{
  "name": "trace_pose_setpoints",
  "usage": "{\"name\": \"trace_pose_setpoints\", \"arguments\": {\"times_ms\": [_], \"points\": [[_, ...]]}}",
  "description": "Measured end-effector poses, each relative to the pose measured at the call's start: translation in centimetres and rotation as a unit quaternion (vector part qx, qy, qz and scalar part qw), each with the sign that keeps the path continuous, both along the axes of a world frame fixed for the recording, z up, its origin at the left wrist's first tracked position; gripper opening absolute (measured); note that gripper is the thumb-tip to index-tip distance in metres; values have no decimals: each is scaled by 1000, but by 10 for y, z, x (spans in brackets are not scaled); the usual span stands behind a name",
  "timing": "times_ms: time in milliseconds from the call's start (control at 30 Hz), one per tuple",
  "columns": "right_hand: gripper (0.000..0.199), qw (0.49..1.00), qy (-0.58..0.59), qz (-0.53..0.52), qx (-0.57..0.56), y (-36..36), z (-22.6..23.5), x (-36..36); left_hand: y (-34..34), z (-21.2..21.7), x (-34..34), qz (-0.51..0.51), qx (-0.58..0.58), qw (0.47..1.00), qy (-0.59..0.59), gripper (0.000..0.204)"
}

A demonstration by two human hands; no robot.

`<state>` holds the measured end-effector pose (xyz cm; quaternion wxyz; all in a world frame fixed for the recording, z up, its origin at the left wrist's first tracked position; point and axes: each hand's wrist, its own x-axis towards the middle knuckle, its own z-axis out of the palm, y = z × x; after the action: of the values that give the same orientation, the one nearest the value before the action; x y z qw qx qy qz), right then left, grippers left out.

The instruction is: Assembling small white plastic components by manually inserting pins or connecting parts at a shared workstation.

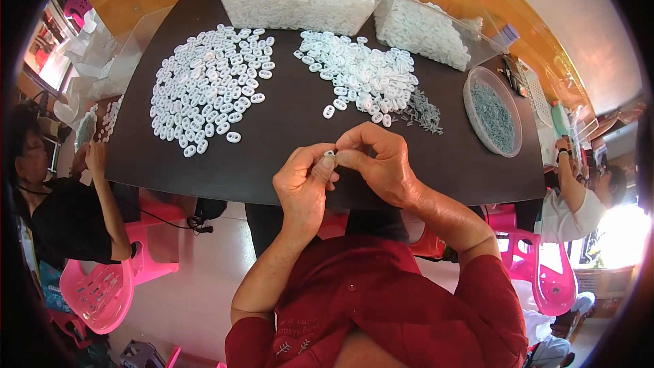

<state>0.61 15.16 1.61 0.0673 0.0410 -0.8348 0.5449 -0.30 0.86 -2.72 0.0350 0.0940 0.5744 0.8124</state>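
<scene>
My left hand (303, 184) and my right hand (381, 163) meet over the near edge of a black table (286, 129). Together their fingertips pinch one small white plastic piece (330, 155). On the table's left lies a wide spread of white oval pieces (208, 85). A second pile of white pieces (361, 75) lies just beyond my hands, with a small heap of grey metal pins (422, 110) at its right side. Whether a pin sits in the held piece cannot be made out.
Two clear bins of white pieces (293, 3) (422, 31) stand at the table's far edge. A round clear dish of grey pins (494, 116) sits at right. A person in black sits at left by a pink chair (109, 286); another person sits at right.
</scene>
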Motion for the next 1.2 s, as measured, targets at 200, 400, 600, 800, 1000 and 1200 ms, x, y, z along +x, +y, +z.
{"name": "trace_pose_setpoints", "arguments": {"times_ms": [200,400,600,800,1000,1200], "points": [[18,961,185,18,204,24,-2,-43,-4,2,-8,13,87,994,-67,18],[21,852,309,83,414,23,-16,-74,-4,0,-9,30,83,995,-53,18],[17,834,300,120,448,20,-15,-78,-5,0,-11,22,90,994,-57,17],[13,909,250,103,318,22,-14,-62,-6,3,-12,17,83,994,-74,16],[13,986,-87,90,-108,30,-4,-45,-8,6,-12,9,76,993,-92,16],[15,962,-157,47,-219,22,-2,-37,-5,10,-9,2,74,994,-86,17]]}}
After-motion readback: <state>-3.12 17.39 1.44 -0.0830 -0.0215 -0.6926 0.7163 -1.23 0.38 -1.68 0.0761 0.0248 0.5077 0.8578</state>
